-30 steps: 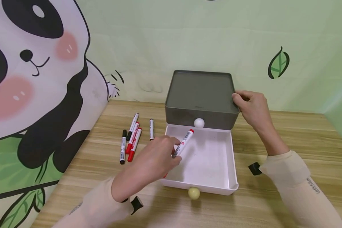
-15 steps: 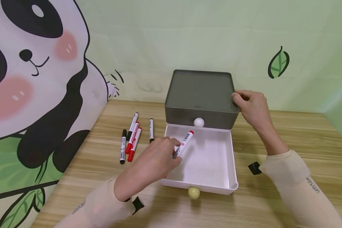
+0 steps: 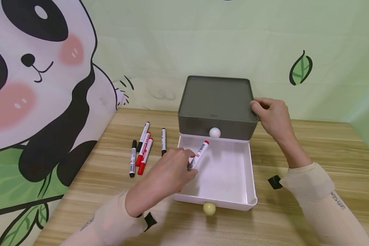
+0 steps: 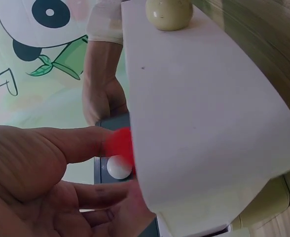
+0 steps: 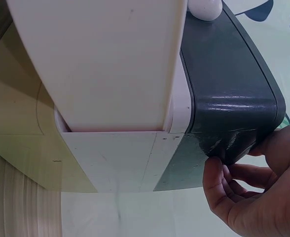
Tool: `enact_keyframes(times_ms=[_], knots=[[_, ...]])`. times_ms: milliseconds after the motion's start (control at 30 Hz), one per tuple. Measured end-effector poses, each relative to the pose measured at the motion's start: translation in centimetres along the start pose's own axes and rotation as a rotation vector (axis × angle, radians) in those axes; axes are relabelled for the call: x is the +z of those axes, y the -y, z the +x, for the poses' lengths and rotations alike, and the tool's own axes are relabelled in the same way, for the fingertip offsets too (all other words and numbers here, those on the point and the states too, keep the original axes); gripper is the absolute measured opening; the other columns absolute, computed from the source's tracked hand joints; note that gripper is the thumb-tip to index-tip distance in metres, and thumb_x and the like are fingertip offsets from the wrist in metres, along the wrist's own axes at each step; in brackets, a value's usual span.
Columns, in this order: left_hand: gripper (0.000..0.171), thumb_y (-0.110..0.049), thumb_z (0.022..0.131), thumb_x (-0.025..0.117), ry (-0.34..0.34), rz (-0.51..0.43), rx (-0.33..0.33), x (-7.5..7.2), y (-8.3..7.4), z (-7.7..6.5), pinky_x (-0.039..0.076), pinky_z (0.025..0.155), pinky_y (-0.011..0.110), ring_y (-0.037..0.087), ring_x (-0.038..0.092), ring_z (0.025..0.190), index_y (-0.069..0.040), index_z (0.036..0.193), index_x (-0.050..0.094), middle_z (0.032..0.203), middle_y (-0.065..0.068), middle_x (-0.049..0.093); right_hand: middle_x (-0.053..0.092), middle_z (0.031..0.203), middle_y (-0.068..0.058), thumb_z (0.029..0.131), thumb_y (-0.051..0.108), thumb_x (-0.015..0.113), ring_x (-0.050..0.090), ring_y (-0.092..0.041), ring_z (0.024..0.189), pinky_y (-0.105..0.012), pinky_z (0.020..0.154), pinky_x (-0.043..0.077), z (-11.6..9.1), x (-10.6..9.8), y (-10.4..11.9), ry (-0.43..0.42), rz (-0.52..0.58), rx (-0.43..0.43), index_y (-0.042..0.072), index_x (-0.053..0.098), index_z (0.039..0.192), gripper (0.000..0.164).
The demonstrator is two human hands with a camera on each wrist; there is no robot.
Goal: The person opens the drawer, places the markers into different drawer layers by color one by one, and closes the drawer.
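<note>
Five markers (image 3: 146,155) lie at ten o'clock from the open drawer (image 3: 227,171), apparently left to do; a sixth marker (image 3: 199,155), pinched in my left hand (image 3: 169,171), tilts over it, unreleased. At two o'clock, my right hand (image 3: 273,118) grips the grey box (image 3: 218,99).

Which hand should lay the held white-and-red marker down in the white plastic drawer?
Left hand, probably: it pinches the marker at the drawer; the right hand holds the dark grey plastic box.
</note>
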State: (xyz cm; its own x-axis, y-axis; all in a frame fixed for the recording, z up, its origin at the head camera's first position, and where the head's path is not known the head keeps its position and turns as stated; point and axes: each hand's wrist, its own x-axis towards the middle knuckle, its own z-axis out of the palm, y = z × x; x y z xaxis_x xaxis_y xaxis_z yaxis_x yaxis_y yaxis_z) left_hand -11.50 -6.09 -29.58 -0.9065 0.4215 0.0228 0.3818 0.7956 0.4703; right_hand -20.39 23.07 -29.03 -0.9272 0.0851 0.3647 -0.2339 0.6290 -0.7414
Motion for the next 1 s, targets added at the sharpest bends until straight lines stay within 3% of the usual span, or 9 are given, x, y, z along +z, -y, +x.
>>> enact_keyframes(times_ms=[167,267,500,733,1000], knots=[[0.039,-0.019,0.09,0.082,-0.034,0.018,-0.061,0.0,0.0,-0.2,0.055,0.069,0.032,0.02,0.064,0.078,0.002,0.121,0.072,0.097,0.012,0.068,0.071,0.1,-0.019,0.104,0.028,0.055,0.057,-0.008,0.07,-0.018,0.061,0.046,0.0,-0.1,0.0,-0.001,-0.002,0.0,0.0,0.073,0.126,0.04],[0.043,-0.021,0.091,0.081,-0.028,0.01,-0.097,-0.4,-0.1,-0.3,0.056,0.071,0.034,0.021,0.067,0.085,-0.001,0.127,0.071,0.103,0.012,0.072,0.07,0.099,-0.019,0.104,0.028,0.055,0.056,-0.009,0.07,-0.018,0.06,0.045,0.0,-0.1,0.0,-0.002,-0.003,0.003,0.0,0.073,0.126,0.04],[0.041,-0.02,0.092,0.08,-0.063,0.006,-0.115,-1.4,0.4,-0.7,0.055,0.071,0.033,0.021,0.066,0.086,-0.004,0.129,0.071,0.104,0.01,0.073,0.07,0.099,-0.019,0.103,0.028,0.055,0.056,-0.009,0.071,-0.017,0.061,0.045,0.0,-0.1,0.0,-0.004,-0.003,0.003,0.0,0.073,0.126,0.04],[0.041,-0.023,0.092,0.08,-0.126,0.043,-0.132,-2.2,1.6,-1.0,0.056,0.074,0.04,0.023,0.069,0.092,-0.008,0.128,0.072,0.104,0.007,0.074,0.07,0.099,-0.019,0.104,0.028,0.055,0.056,-0.009,0.071,-0.018,0.061,0.045,0.0,0.0,0.0,-0.004,-0.011,0.002,0.0,0.073,0.126,0.04],[0.036,-0.021,0.093,0.077,-0.197,0.03,-0.131,-3.3,3.5,-1.4,0.055,0.071,0.041,0.018,0.068,0.081,-0.008,0.126,0.072,0.1,0.005,0.073,0.07,0.098,-0.019,0.104,0.028,0.055,0.056,-0.008,0.071,-0.017,0.061,0.045,0.1,0.1,-0.1,-0.003,-0.008,0.0,0.0,0.073,0.126,0.04]])
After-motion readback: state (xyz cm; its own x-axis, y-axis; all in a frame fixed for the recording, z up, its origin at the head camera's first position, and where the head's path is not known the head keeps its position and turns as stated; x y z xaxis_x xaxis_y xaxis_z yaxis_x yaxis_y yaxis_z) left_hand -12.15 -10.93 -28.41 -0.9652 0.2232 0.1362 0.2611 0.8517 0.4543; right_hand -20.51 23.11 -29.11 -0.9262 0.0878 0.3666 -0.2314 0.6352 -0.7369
